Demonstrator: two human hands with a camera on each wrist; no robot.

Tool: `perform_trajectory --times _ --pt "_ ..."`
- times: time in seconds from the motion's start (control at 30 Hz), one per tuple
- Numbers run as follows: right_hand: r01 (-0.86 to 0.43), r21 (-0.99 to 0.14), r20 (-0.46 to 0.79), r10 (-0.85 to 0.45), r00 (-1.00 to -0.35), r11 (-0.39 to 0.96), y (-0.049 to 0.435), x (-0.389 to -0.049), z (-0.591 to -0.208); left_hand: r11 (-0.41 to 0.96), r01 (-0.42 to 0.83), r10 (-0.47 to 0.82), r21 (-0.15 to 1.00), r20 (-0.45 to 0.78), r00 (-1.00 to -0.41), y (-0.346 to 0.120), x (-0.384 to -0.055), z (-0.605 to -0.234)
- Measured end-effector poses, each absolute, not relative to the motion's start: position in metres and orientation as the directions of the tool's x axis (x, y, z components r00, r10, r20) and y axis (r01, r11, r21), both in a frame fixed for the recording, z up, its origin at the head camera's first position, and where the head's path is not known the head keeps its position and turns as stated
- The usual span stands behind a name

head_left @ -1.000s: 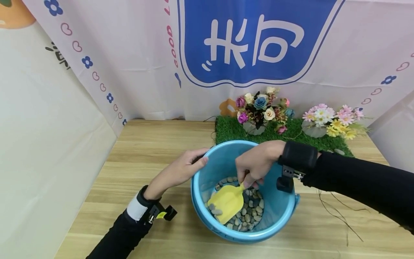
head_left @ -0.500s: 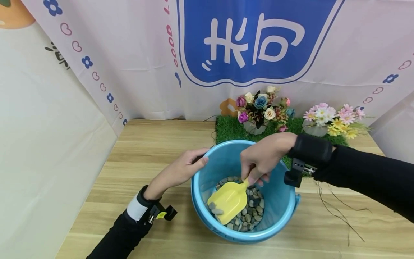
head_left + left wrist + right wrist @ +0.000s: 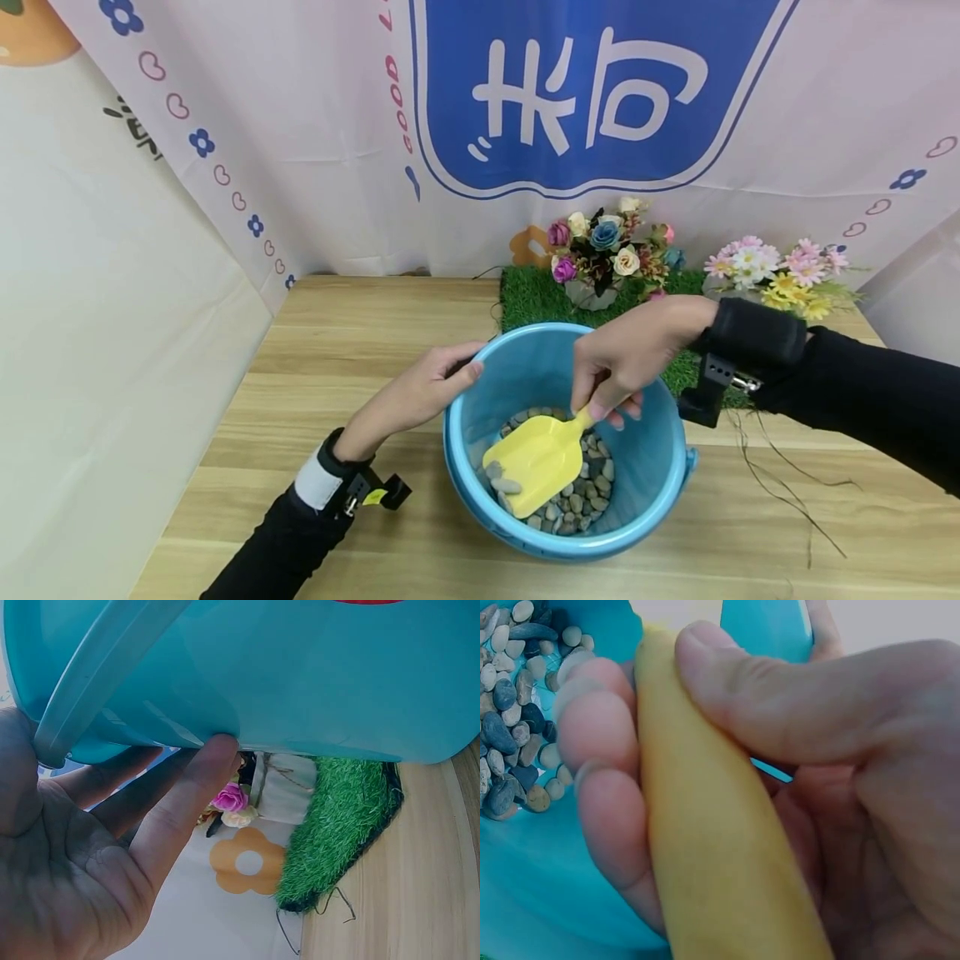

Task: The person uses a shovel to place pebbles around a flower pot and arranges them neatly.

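Well, bucket (image 3: 647, 467) on tabletop (image 3: 322, 342), cloth (image 3: 337, 183) behind.

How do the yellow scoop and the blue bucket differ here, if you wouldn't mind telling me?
The scoop is yellow, while the bucket is light blue.
The scoop is much the smaller; its blade fits well inside the bucket.
The scoop's blade is broad and shallow, the bucket round and deep.
The right hand grips the scoop, whereas the left hand touches the bucket at its rim.
Both look smooth.

Black sleeves (image 3: 877, 398), black wristbands (image 3: 759, 337) — the left with a white patch (image 3: 317, 482).
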State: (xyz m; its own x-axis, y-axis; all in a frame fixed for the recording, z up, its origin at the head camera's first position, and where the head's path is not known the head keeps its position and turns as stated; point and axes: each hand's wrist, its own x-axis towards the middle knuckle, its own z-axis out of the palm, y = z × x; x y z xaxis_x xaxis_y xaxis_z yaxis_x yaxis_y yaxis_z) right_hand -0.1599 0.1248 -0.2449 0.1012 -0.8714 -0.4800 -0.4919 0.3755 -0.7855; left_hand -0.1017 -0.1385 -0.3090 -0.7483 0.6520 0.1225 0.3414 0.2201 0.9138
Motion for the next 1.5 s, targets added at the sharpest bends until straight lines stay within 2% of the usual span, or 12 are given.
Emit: perform_trajectory --times 0.17,0.53,0.87,1.27,1.5 --pt "-0.471 -0.813 -0.446 -0.886 0.125 0.342 0.129 -0.161 -0.243 0.209 0.340 0.654 0.917 0.127 -0.746 -0.138 -0.102 -0.309" --pt "-0.433 -0.845 -0.399 -0.909 0.122 0.313 0.140 -0.161 -0.241 0.220 0.354 0.654 0.909 0.132 -0.745 -0.138 -0.102 -0.309" --pt "-0.439 -0.844 -0.373 -0.926 0.068 0.308 0.160 -0.162 -0.234 0.222 0.352 0.652 0.909 0.130 -0.747 -0.138 -0.102 -0.309" --pt "-0.455 -0.815 -0.366 -0.927 -0.076 0.359 0.201 -0.165 -0.216 0.231 0.347 0.649 0.909 0.122 -0.751 -0.138 -0.102 -0.309" --pt "-0.431 -0.795 -0.375 -0.904 -0.205 0.427 0.234 -0.166 -0.214 0.225 0.338 0.650 0.914 0.117 -0.751 -0.138 -0.102 -0.309"
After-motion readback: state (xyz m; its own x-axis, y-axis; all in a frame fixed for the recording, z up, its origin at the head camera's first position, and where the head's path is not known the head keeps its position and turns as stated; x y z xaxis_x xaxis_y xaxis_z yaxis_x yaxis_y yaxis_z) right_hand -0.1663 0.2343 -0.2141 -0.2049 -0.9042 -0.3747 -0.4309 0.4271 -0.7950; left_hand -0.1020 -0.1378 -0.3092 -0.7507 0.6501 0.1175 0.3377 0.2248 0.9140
